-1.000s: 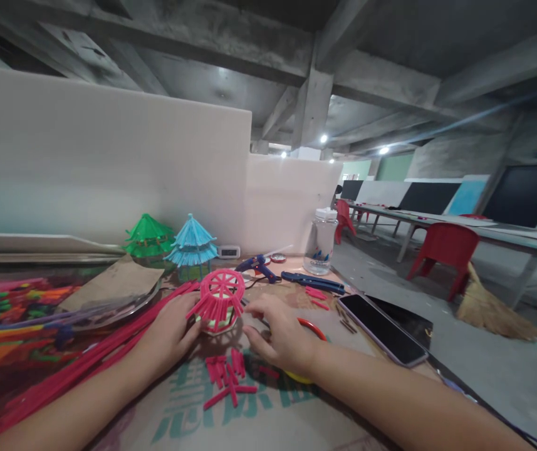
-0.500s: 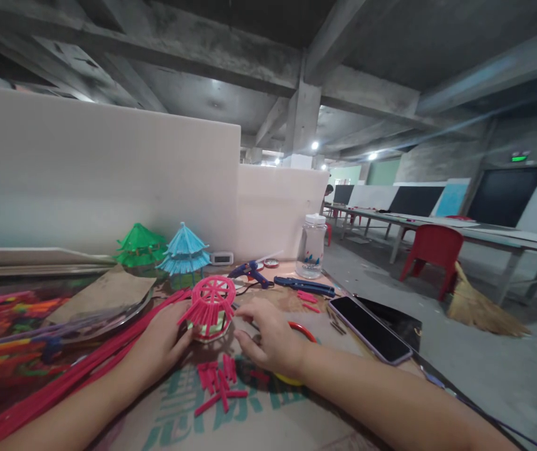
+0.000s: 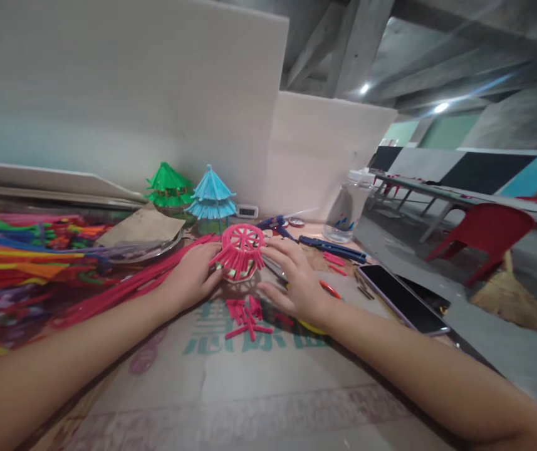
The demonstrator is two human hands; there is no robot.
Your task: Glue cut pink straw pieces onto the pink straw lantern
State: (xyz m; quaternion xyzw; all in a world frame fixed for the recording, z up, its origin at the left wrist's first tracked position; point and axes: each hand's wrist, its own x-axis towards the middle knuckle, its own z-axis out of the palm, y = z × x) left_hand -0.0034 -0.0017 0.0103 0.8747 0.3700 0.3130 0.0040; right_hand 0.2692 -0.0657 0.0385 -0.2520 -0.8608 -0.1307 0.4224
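Cardboard (image 3: pixel 230 373) lies under pink pieces (image 3: pixel 249 327) and a pink frame (image 3: pixel 239 257). The left hand (image 3: pixel 197 272) curls at the frame, grip unclear; the right hand (image 3: pixel 299 282) is open beside it.

One camera, worn on the person's head, gives the view, looking forward and down along both forearms, which enter from either side of the frame. The left hand (image 3: pixel 198 275) and the right hand (image 3: pixel 303 283) lie near the centre, at close range, seen from behind and above. The pink model (image 3: pixel 243 239) between them shows obliquely, its top ring turned up toward the lens. The cardboard (image 3: pixel 230 391) on the near side of the hands fills the bottom. Beyond the hands, the view faces a pale partition (image 3: pixel 131 94); far past the right hand, it opens wide onto a red chair (image 3: pixel 494 241) and the room behind.
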